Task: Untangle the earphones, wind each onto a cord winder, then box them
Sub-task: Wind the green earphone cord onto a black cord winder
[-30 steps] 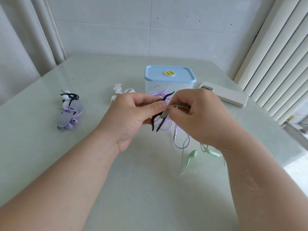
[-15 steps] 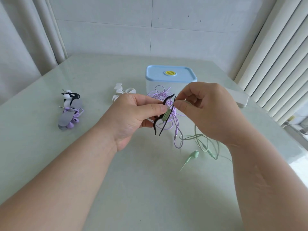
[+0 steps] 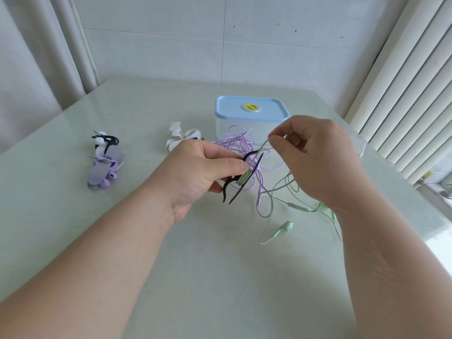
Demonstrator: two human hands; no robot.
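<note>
My left hand (image 3: 195, 172) holds a black cord winder (image 3: 241, 178) above the table, thumb pressed on a few green turns wound round its middle. My right hand (image 3: 315, 157) pinches the green earphone cord (image 3: 263, 145) and holds it taut up and to the right of the winder. The rest of the green earphones (image 3: 283, 227) trails loose on the table below my right hand. A tangled purple earphone cord (image 3: 241, 143) lies behind the winder. The blue-lidded box (image 3: 252, 111) stands closed at the back.
At the left lies a pile of wound earphones with grey, black and white winders (image 3: 105, 165). White winders (image 3: 182, 137) sit left of the box. A white flat case (image 3: 362, 148) shows behind my right hand. Curtains hang at left, blinds at right, and the pale table (image 3: 171, 277) stretches toward me.
My right hand has lifted up and to the right, pulling the green cord taut from the winder. More green turns sit on the winder. My left hand has stayed about in place.
</note>
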